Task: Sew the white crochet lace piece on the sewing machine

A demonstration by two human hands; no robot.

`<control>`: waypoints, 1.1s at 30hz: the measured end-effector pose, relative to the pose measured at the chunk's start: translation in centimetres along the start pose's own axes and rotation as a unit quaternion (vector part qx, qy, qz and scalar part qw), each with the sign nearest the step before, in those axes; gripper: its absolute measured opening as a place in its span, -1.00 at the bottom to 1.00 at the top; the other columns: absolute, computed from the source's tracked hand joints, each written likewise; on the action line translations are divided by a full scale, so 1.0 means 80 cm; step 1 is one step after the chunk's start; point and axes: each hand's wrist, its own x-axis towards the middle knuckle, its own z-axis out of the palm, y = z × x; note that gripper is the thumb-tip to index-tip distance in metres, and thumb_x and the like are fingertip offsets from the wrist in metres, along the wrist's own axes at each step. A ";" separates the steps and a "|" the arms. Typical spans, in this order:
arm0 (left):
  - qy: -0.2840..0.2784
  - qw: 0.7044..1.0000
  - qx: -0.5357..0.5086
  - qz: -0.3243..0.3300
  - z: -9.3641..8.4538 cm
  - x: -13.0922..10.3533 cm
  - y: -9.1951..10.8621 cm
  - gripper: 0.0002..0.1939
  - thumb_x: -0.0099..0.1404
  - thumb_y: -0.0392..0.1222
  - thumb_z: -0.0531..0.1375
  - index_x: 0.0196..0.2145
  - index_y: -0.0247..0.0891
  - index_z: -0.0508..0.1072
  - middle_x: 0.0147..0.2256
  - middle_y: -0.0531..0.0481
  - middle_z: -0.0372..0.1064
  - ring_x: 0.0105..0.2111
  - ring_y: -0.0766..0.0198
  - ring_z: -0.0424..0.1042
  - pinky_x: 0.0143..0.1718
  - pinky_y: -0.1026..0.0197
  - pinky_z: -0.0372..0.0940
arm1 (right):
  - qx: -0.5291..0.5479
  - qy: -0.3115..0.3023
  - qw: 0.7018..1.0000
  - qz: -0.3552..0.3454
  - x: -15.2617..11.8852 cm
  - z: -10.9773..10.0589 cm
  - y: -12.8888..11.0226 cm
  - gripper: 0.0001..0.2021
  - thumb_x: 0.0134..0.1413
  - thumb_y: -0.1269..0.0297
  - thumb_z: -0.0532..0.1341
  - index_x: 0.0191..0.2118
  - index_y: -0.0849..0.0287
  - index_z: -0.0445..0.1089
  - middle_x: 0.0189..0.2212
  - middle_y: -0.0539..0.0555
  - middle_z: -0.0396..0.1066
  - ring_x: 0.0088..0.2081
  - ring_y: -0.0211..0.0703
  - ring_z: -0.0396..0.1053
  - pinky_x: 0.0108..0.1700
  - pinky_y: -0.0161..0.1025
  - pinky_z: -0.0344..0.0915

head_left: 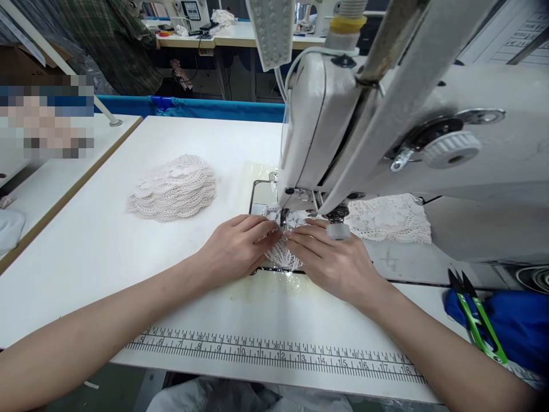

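My left hand (234, 249) and right hand (330, 257) flat, open, pressing lace (287, 252) at needle (283, 217). Risk: fingertips close to needle, puncture if lace slips.

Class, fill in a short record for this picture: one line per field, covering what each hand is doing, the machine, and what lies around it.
Left hand: left hand flat on the lace piece, pressing it down
Right hand: right hand flat on the same lace, fingertips near the needle
Machine: white sewing machine, lace under its presser foot
Left of machine: stack of lace pieces on the white table
Right edge: green thread snips on blue cloth
Front edge: printed ruler
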 end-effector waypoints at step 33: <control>0.006 1.000 0.027 0.000 -0.002 -0.004 0.013 -0.73 0.38 -0.19 0.10 -0.09 -0.37 0.50 -0.11 -0.11 0.53 -0.07 0.17 0.50 0.08 0.03 0.35 | -0.037 -0.020 0.999 0.006 0.000 0.001 -0.003 -0.78 0.13 0.57 0.15 -0.20 0.22 0.50 -0.29 0.04 0.57 -0.32 -0.18 0.48 -0.05 -0.15 0.37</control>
